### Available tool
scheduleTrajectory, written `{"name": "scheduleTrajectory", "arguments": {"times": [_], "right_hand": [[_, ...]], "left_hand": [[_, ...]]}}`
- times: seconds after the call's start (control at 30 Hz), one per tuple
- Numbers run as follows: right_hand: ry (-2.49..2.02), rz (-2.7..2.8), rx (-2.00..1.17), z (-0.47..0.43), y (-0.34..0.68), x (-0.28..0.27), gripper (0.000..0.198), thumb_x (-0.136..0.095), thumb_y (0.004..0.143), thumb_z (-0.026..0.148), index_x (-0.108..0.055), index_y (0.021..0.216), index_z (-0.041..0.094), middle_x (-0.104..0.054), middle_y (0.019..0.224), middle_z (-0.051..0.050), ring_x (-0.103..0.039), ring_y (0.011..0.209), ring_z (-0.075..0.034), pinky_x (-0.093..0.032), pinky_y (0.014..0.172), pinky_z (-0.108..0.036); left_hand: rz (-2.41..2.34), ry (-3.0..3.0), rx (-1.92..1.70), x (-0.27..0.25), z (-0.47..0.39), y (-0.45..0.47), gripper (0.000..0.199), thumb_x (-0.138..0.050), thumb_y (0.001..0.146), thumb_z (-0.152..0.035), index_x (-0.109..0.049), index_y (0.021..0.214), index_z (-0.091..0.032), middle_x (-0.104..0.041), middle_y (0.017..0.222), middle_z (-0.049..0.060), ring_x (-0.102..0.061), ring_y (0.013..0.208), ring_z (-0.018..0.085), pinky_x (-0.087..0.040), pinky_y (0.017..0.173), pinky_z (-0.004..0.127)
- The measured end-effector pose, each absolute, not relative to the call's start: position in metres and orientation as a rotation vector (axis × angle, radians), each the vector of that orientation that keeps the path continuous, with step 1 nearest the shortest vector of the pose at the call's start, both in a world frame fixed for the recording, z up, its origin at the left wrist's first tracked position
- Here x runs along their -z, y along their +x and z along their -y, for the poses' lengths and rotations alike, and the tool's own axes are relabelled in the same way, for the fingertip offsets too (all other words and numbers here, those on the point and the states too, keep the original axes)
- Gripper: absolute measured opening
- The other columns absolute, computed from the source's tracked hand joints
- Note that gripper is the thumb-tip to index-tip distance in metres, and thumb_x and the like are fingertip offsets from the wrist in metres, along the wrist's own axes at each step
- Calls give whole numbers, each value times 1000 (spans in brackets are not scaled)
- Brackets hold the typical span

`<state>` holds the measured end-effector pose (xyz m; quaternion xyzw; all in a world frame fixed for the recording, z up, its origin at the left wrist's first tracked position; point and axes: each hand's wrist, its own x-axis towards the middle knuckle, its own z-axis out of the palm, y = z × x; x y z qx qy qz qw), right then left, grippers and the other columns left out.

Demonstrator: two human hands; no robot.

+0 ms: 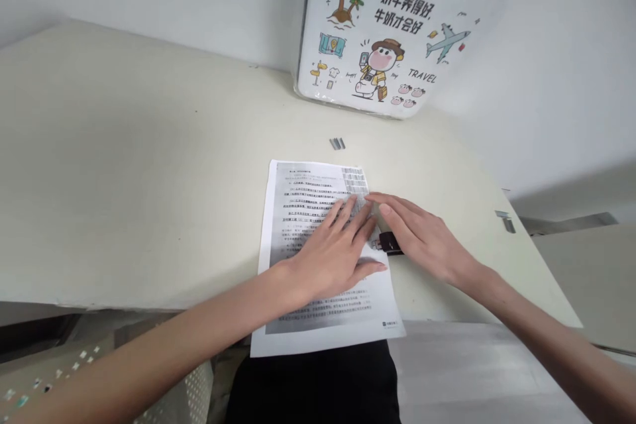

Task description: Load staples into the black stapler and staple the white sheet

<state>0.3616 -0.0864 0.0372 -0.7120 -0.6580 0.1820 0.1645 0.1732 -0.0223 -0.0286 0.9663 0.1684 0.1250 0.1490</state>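
Note:
A printed sheet of paper (318, 338) lies on the table, its lower end reaching past the front edge. My left hand (332, 248) rests flat on it, fingers spread, covering part of the text. At the sheet's right edge, my right hand (427, 232) is stretched out with its fingers together, the tips touching or just above the paper. Below the right palm is a small black stapler (390, 243) with a metal end that overlaps the sheet's edge; the hand hides part of it. The right fingers are not wrapped round it.
Several short staple strips (337, 144) lie beyond the sheet. More small metal strips (505, 220) are near the table's right edge. A white case with cartoon prints (397, 33) stands at the back, against the wall. The pale table (124, 165) extends to the left.

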Motion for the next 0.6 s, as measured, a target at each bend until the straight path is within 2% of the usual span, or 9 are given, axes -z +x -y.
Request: {"name": "scheduleTrajectory", "arguments": {"times": [0.17, 0.37, 0.6], "right_hand": [[-2070, 1896, -501, 86, 361, -36, 49, -27, 111, 50, -63, 142, 38, -64, 151, 2, -59, 140, -32, -54, 111, -56], [-2103, 1923, -433, 85, 359, -34, 49, -27, 111, 47, -62, 142, 37, -64, 151, 0, -61, 138, -32, -55, 107, -55], [-2114, 2007, -295, 85, 355, -30, 49, -27, 111, 42, -62, 145, 34, -63, 152, -1, -62, 137, -31, -57, 105, -54]], "left_hand": [[-495, 2775, -323, 27, 23, 173, 81, -32, 109, -64, -24, 167, -7, -18, 176, 18, 4, 164, 36, -4, 134, 53], [-487, 2775, -345, 26, 23, 173, 79, -32, 110, -63, -22, 167, -10, -22, 176, 17, -1, 164, 36, -4, 134, 53], [-504, 2759, -361, 26, 24, 173, 79, -35, 109, -62, -25, 166, -8, -22, 176, 17, 2, 164, 36, -4, 134, 53]]}}
